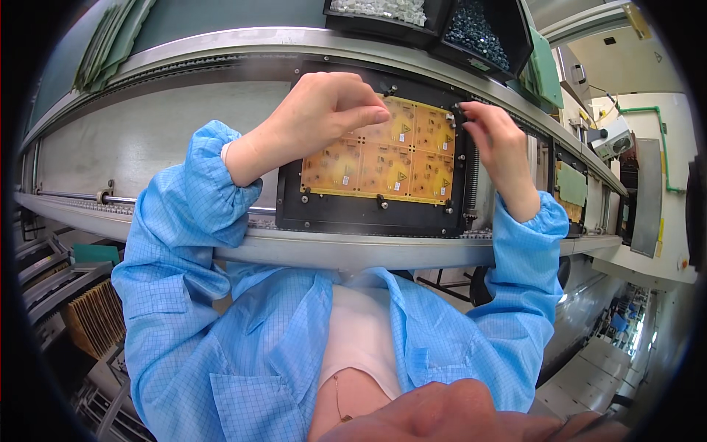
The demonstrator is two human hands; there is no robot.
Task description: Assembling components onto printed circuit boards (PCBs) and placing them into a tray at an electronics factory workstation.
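A yellow-orange circuit board panel (385,163), divided into several boards with white labels, lies in a black carrier frame (324,210). Small clamps hold its edges. My left hand (331,107) hovers over the panel's upper left part, its fingers curled toward the thumb. Whatever lies between those fingertips is hidden. At the frame's upper right corner is my right hand (497,140), fingers bent and thumb apart from them. Its index fingertip is beside a small dark clamp (454,112); I cannot tell whether they touch.
The carrier sits between the metal rails (353,253) of a conveyor. Beyond it stand black bins of white parts (383,10) and dark blue parts (475,35). Another carrier with a green board (571,184) is on the right. Green sheets (110,44) lean at far left.
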